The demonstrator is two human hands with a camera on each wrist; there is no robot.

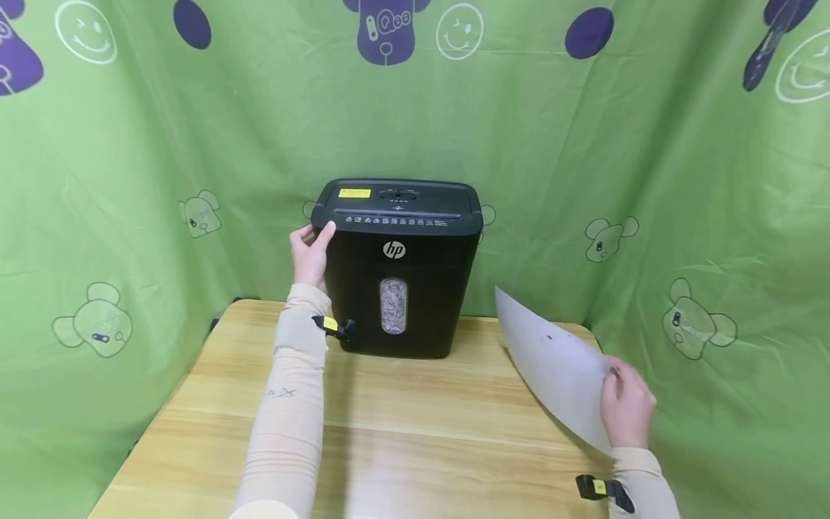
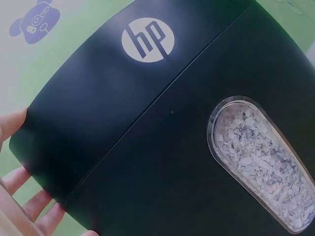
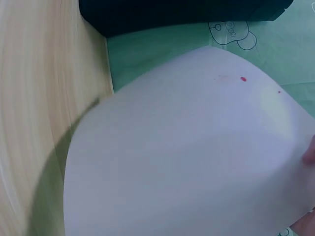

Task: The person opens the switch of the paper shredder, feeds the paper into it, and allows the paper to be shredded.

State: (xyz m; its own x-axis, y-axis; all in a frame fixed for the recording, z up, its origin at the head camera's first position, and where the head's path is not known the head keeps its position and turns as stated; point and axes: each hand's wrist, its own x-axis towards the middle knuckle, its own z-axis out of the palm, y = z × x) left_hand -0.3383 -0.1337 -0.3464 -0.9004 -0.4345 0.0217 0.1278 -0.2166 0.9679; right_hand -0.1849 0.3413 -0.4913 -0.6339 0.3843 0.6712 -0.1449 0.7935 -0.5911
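A black paper shredder (image 1: pixel 415 288) with an hp logo stands upright at the back of the table. Shredded paper (image 2: pixel 261 162) shows through its clear window. My left hand (image 1: pixel 311 256) holds the shredder's upper left corner, thumb at the top edge and fingers (image 2: pixel 37 201) along the side. Over the table's right side, my right hand (image 1: pixel 627 404) pinches a sheet of white paper (image 1: pixel 551 360) by its near right edge. The sheet bows in a curve, its far corner pointing toward the shredder. Small red spots (image 3: pixel 243 78) mark it in the right wrist view.
The wooden table (image 1: pixel 402 425) reaches from the shredder toward me. Green cloth (image 1: pixel 259 130) printed with cartoon figures hangs behind it and on both sides. A feed slot (image 1: pixel 398 214) runs across the shredder's top, near a yellow label (image 1: pixel 354 193).
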